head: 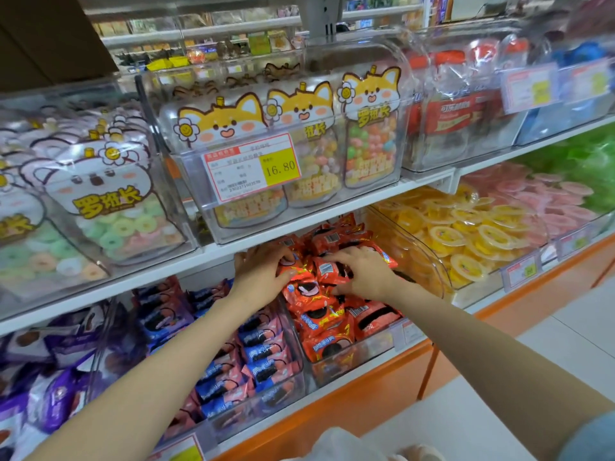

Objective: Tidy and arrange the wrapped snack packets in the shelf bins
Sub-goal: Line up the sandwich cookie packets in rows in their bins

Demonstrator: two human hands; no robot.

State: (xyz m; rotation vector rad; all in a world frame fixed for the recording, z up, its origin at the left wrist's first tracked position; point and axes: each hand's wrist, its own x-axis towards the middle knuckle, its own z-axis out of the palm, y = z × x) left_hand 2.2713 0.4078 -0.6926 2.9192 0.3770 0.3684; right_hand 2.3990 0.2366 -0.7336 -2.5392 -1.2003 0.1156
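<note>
While the left hand (259, 274) is curling its fingers and thumb round red packets (319, 314) at the top of the heap, the right hand (366, 274) is pinching another one just beside it, fingers on top and thumb below. Both hands are clamping on packets, so neither is lying flat. They are working close together, I think because the heap is standing tall here and is reaching up close under the shelf (213, 252). Gripping from both sides is likely helping the person lift or turn packets without knocking the rest down.

The red packets are sitting in a clear bin (366, 357) below that shelf. They are lying every which way, some face up and some showing bar codes. That is probably why they are being tidied.

Just to the left, blue packets (263, 357) are standing in neater rows in their own bin, and purple packets (56, 394) are lying beyond those. To the right, yellow cups (466, 234) are piling up in another bin. The job is looking only partly done, since the front red packets are lying crooked.
</note>
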